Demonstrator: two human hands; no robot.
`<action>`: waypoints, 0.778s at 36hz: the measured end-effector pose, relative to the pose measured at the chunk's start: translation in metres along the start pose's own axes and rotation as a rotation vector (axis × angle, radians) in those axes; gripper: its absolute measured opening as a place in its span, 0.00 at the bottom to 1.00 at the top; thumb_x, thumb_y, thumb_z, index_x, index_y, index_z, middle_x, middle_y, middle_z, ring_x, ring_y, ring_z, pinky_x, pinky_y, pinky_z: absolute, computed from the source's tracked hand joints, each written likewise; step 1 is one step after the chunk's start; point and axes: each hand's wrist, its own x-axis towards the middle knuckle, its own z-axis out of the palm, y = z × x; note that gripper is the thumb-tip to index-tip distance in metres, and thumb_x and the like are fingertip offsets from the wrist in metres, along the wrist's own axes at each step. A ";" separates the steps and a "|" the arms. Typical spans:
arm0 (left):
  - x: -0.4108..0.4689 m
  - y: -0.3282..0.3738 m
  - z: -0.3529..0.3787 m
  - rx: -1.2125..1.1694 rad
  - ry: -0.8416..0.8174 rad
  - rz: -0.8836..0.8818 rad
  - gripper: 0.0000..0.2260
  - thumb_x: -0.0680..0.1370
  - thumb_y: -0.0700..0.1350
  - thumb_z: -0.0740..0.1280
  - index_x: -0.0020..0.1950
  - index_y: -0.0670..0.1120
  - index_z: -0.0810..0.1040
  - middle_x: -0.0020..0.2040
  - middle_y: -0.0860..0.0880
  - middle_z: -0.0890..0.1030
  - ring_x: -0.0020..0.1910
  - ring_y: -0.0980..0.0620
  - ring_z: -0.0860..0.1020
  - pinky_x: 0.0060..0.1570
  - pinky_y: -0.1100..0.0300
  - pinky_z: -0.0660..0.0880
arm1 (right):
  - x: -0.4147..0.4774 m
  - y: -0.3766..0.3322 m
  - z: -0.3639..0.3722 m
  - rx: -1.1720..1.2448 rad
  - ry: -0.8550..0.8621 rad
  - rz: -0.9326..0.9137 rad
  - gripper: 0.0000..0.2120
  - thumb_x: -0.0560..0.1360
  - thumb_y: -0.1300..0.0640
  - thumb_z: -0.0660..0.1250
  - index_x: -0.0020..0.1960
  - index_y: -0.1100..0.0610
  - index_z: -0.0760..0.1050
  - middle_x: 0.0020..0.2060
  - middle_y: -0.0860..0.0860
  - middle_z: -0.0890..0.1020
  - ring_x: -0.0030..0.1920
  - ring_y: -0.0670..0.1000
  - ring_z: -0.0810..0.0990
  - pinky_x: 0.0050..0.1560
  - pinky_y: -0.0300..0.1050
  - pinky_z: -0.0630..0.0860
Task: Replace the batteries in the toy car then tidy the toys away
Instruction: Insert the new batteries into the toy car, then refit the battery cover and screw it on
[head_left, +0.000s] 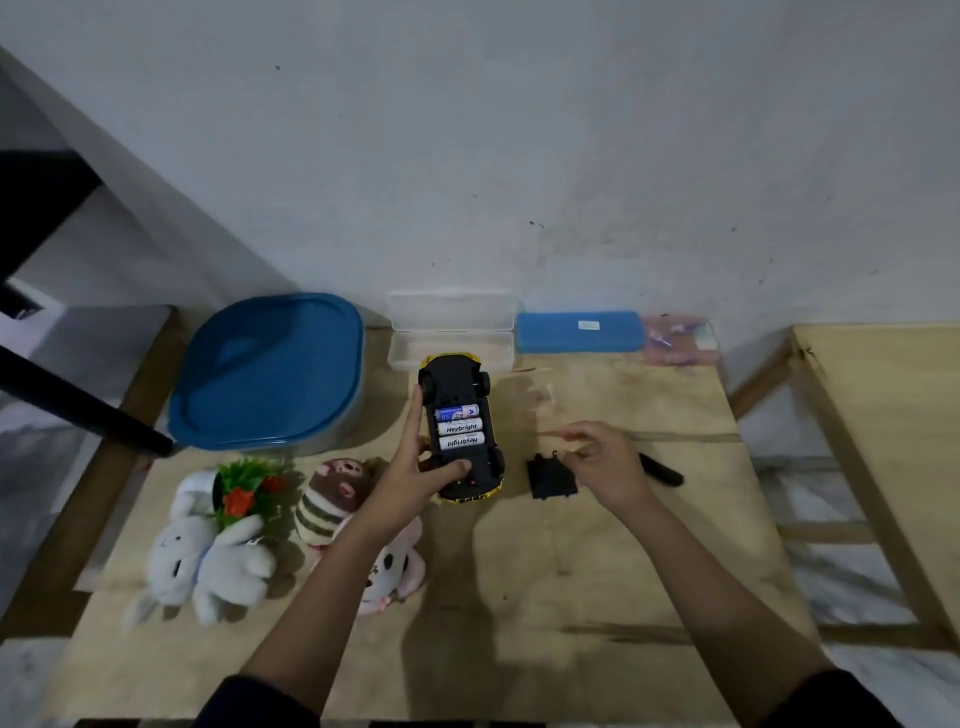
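Note:
A yellow toy car (460, 387) lies upside down, its black underside up and its battery bay uncovered. Three batteries (460, 427) sit in the bay, one blue-labelled and two white. My left hand (415, 470) grips the car from the left, thumb pressed on the underside near the rear. My right hand (602, 460) hovers just right of the car, its fingertips at the edge of the black battery cover (545, 475) that lies on the table. A black screwdriver handle (665, 470) pokes out behind my right hand.
On the wooden table (597, 571) a large blue-lidded tub (270, 374) stands back left. A clear open case (449, 332), a blue box (579, 332) and a pinkish packet (675, 338) line the wall. Plush toys (208, 561) and a small potted plant (244, 486) lie front left.

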 end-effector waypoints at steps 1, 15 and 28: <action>0.000 -0.002 0.000 -0.006 0.015 -0.005 0.45 0.74 0.37 0.70 0.74 0.66 0.44 0.60 0.49 0.75 0.59 0.56 0.75 0.57 0.56 0.75 | 0.001 0.008 0.000 -0.058 -0.010 0.016 0.11 0.70 0.67 0.71 0.51 0.57 0.78 0.52 0.57 0.78 0.37 0.47 0.76 0.37 0.34 0.74; 0.002 -0.002 -0.002 -0.040 0.078 0.005 0.43 0.74 0.34 0.69 0.69 0.71 0.47 0.58 0.46 0.74 0.58 0.52 0.75 0.51 0.58 0.76 | 0.001 0.026 0.004 -0.186 -0.048 0.132 0.13 0.67 0.66 0.73 0.48 0.58 0.73 0.41 0.49 0.72 0.36 0.43 0.70 0.39 0.35 0.69; -0.001 0.011 -0.001 -0.055 -0.015 0.088 0.50 0.68 0.32 0.74 0.73 0.67 0.47 0.63 0.51 0.72 0.61 0.58 0.73 0.51 0.64 0.76 | 0.011 -0.031 -0.030 0.322 -0.017 0.236 0.05 0.73 0.69 0.65 0.44 0.60 0.73 0.42 0.55 0.78 0.42 0.52 0.78 0.39 0.41 0.80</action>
